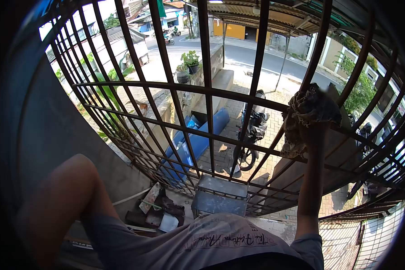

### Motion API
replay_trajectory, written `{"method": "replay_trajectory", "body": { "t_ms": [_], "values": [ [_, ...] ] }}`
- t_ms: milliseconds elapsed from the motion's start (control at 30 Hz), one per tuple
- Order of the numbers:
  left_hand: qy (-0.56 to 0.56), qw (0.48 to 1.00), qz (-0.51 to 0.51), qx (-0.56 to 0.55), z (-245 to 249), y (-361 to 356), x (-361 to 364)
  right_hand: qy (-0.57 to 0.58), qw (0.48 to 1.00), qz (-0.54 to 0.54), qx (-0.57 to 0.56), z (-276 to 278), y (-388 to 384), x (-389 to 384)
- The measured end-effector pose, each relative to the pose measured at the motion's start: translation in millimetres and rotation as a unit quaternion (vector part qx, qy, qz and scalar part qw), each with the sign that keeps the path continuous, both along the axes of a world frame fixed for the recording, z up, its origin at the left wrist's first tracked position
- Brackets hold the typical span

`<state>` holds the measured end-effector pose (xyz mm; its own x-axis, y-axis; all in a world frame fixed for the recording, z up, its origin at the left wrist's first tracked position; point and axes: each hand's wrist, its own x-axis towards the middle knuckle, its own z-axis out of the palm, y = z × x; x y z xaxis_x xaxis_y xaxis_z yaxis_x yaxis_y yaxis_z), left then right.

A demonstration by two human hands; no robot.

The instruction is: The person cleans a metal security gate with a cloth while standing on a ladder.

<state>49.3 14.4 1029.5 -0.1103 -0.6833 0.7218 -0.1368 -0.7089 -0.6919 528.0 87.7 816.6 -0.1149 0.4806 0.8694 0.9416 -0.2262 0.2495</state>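
Observation:
My right arm reaches up to the dark metal bars (207,58) of a window grille. My right hand (318,128) is closed on a bunched, worn grey-brown rag (311,105), pressed against the bars near a horizontal rail. A frayed end of the rag (294,144) hangs below the hand, and the cloth hides most of my fingers. My left arm (78,184) is bent at the elbow on the left side. Its hand lies outside the view.
Below stands a grey metal stool or step (220,198), beside assorted scraps (166,209) on the ledge. Beyond the grille are a blue tarp-like sheet (207,135), a parked motorcycle (247,139), potted plants (190,60) and a street (243,56). A grey wall (45,117) curves along the left.

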Motion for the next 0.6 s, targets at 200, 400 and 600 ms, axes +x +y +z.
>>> {"method": "replay_trajectory", "body": {
  "t_ms": [200,400,600],
  "values": [
    [0.127,0.95,-0.087,-0.271,-40,82,58,0.014,0.995,0.05,0.09,9,1,-12],
    [-0.001,0.805,0.176,-0.566,-193,182,155,0.062,0.991,0.09,0.076,29,-5,-29],
    [0.039,0.723,0.141,-0.675,-281,202,192,0.063,0.99,0.08,0.102,10,10,-11]
  ]
}}
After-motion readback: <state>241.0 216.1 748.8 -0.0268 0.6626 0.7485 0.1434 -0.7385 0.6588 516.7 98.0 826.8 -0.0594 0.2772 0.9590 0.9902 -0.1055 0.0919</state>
